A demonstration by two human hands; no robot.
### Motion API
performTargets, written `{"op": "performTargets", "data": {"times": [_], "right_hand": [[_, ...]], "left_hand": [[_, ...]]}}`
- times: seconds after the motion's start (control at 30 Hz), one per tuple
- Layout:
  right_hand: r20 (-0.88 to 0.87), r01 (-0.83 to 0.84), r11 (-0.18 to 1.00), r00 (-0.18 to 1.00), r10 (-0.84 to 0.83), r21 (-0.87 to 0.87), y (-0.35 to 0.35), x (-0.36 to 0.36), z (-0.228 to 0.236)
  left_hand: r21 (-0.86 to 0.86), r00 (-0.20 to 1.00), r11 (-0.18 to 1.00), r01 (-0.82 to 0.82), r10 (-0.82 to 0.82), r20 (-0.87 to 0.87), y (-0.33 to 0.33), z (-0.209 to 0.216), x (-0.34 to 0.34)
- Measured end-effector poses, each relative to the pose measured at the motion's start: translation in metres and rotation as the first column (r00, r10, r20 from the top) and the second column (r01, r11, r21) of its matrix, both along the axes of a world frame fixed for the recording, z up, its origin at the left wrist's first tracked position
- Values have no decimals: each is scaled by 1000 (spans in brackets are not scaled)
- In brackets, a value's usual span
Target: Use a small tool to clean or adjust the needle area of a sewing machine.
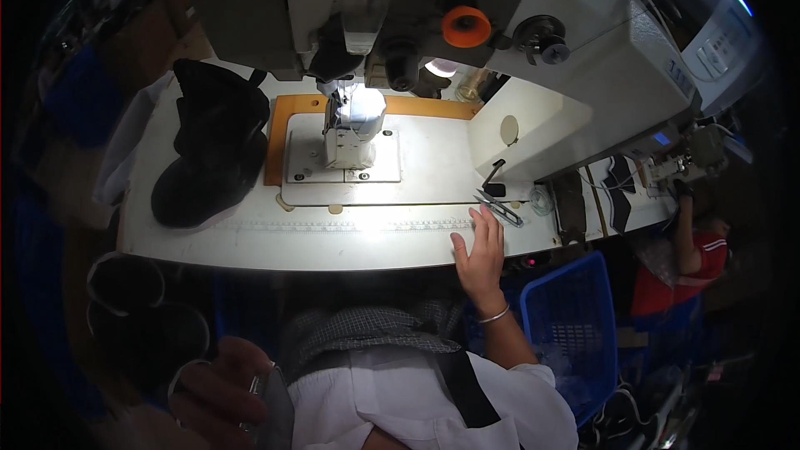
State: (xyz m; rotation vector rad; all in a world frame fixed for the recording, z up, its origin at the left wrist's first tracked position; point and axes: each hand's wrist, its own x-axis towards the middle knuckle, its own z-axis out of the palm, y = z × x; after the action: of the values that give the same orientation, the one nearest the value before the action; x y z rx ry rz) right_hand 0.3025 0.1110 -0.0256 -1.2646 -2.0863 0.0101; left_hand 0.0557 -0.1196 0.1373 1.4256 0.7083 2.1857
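Note:
My right hand (478, 262) reaches over the front edge of the white table (400, 242), fingers stretched out and apart. Its fingertips are right by a pair of thread snips (502, 210); whether they touch I cannot tell. Low on the left, near the camera, my left hand (223, 392) is dim and has its fingers curled. Beside those fingers is a greyish, shiny-edged thing (277, 408) whose kind I cannot make out. A post-bed sewing machine (354, 137) stands lit in the middle. Black boot-shaped pieces (212, 150) lie on the table to its left.
The machine's arm (575, 100) overhangs the table on the right, and an orange knob (465, 27) sits on its head. A blue basket (571, 325) is below the table's right end. Dark round pieces (125, 283) hang at lower left. Another person in red (683, 271) works at far right.

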Motion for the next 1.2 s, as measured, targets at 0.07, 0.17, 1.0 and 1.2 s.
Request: {"op": "performTargets", "data": {"times": [0.07,0.17,1.0,1.2], "right_hand": [[92,14,987,996,1,-157,-7,-10,-9],[263,-135,975,948,179,-176,-22,-52,-14],[167,-978,-53,-88,982,-203,-158,-280,-62],[258,-959,225,177,950,-173,-122,-255,-22]], "left_hand": [[37,1000,999,-12,12,-9,-2,-4,0],[88,999,996,-26,28,-24,-12,-10,-10],[455,948,869,-193,285,-143,-15,-28,-43],[396,925,901,-176,289,-247,-39,-25,-48]]}}
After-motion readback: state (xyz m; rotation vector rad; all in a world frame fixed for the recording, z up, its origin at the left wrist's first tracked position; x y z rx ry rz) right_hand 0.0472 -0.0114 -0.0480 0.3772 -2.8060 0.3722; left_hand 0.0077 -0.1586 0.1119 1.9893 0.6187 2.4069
